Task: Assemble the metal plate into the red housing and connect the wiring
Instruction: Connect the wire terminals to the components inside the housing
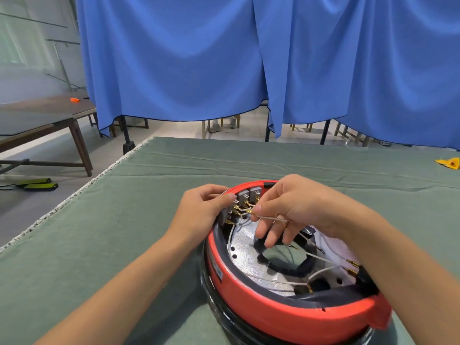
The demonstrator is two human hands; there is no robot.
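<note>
1. Red housing (286, 312): round, resting on the green cloth (124, 232) under both your hands, open side up, with a black ring beneath it.

2. Metal plate (249, 260): silvery and speckled, seated inside the housing, just below the fingertips of your right hand. A black ring-shaped part (296, 270) lies on it, partly under those fingertips.

3. Grey switches (249, 195): a row at the far inner wall of the housing, between your two hands, with brass tabs pointing inward.

4. Left hand (201, 210): fingers curled onto the leftmost switch and the housing rim, thumb tip pressed against the switch side.

5. Right hand (293, 210): thumb and forefinger pinched together on a white wire (271, 218) close behind its brass connector (249, 211); the connector sits at the switch tabs, right beside your left thumb. The other fingers hang relaxed and slightly apart over the plate.

6. Loose white wires (321, 257): several, with brass ends, lying across the plate toward your right wrist.

7. Yellow item (449, 163): far right on the cloth, well apart from both hands.

8. Blue curtain (249, 58): beyond the table.
</note>
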